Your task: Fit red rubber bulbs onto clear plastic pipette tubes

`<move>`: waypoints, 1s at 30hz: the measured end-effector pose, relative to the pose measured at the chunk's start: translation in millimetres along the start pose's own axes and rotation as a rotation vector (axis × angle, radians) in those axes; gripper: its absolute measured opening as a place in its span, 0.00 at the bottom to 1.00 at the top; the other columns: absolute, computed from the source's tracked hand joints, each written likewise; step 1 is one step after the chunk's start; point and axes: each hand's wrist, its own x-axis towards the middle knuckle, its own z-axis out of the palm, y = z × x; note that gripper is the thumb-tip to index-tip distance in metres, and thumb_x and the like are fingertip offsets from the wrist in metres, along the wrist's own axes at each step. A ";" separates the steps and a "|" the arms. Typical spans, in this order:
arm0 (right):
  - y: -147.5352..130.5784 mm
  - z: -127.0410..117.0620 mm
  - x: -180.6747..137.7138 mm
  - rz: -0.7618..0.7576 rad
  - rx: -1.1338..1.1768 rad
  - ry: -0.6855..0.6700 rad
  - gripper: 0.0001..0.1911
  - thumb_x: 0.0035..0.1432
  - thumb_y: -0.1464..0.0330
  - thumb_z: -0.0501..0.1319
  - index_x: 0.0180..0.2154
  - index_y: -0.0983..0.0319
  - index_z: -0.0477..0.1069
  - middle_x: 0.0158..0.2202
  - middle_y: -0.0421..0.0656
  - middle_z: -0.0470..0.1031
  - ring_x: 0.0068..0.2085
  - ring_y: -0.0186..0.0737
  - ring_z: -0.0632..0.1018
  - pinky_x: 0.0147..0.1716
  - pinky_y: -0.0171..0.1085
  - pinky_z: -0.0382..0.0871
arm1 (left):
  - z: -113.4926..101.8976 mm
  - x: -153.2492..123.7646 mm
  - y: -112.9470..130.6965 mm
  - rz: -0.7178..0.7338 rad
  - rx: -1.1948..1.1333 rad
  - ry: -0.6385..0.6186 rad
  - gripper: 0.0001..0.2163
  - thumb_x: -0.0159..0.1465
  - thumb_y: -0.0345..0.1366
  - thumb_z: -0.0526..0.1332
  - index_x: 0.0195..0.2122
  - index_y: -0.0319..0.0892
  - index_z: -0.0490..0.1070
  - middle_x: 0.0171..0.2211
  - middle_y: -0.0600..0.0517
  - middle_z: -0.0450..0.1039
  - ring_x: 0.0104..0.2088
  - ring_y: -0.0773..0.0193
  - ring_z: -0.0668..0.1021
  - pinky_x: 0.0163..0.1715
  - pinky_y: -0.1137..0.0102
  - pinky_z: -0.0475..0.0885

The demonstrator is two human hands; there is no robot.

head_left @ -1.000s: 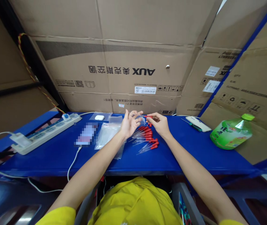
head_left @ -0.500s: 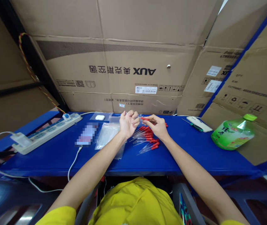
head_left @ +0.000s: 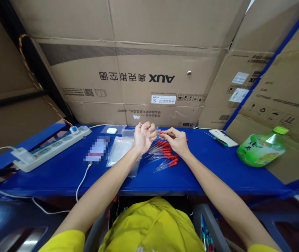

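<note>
My right hand (head_left: 177,141) pinches a dropper by its red rubber bulb (head_left: 162,132), above the back of the blue table. Palm up beside it, my left hand (head_left: 144,137) has its fingers curled. Something clear shows between the two hands, but what the left fingers hold is hidden. Below the hands lies a pile of droppers (head_left: 166,154) with red bulbs and clear tapered tubes, their tips pointing left. Clear plastic zip bags (head_left: 119,152) lie flat under and left of my left wrist.
A phone (head_left: 96,149) on a white cable and a white earbud case (head_left: 111,131) lie left. Further left is a power strip (head_left: 57,148). At right are a white device (head_left: 224,137), a green-handled screwdriver (head_left: 219,141) and a large green bottle (head_left: 261,148). Cardboard (head_left: 138,59) walls the back.
Almost nothing differs. Both hands keep their grip and place, with only a slight shift of the fingers and of the camera's view.
</note>
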 end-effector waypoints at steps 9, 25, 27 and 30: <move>-4.9 -0.7 -0.8 -0.009 -0.023 0.020 0.15 0.59 0.53 0.69 0.36 0.58 0.79 0.34 0.46 0.85 0.36 0.51 0.86 0.40 0.46 0.82 | -0.8 0.1 -1.6 0.008 0.017 -0.003 0.20 0.74 0.51 0.47 0.28 0.44 0.49 0.25 0.56 0.53 0.18 0.72 0.54 0.18 0.74 0.53; 0.9 -0.5 -1.3 -0.050 -0.005 0.023 0.11 0.61 0.57 0.69 0.38 0.58 0.80 0.35 0.45 0.86 0.36 0.50 0.87 0.40 0.45 0.83 | -0.3 -1.1 -6.1 0.005 -0.022 -0.048 0.20 0.74 0.50 0.46 0.28 0.43 0.52 0.26 0.56 0.54 0.18 0.73 0.57 0.18 0.75 0.55; 0.6 -0.2 -2.0 -0.063 -0.040 0.029 0.11 0.62 0.57 0.69 0.38 0.58 0.80 0.36 0.45 0.86 0.37 0.49 0.87 0.42 0.44 0.83 | -1.1 -0.8 -6.3 -0.001 -0.040 -0.070 0.20 0.75 0.50 0.45 0.28 0.43 0.52 0.26 0.56 0.54 0.18 0.73 0.57 0.19 0.75 0.55; 1.3 0.4 -2.8 -0.103 -0.092 0.041 0.11 0.62 0.58 0.68 0.39 0.58 0.81 0.38 0.44 0.86 0.38 0.49 0.87 0.43 0.43 0.83 | -1.3 -1.0 -6.7 -0.016 -0.069 -0.087 0.20 0.75 0.49 0.41 0.29 0.43 0.52 0.26 0.56 0.55 0.18 0.72 0.57 0.19 0.75 0.55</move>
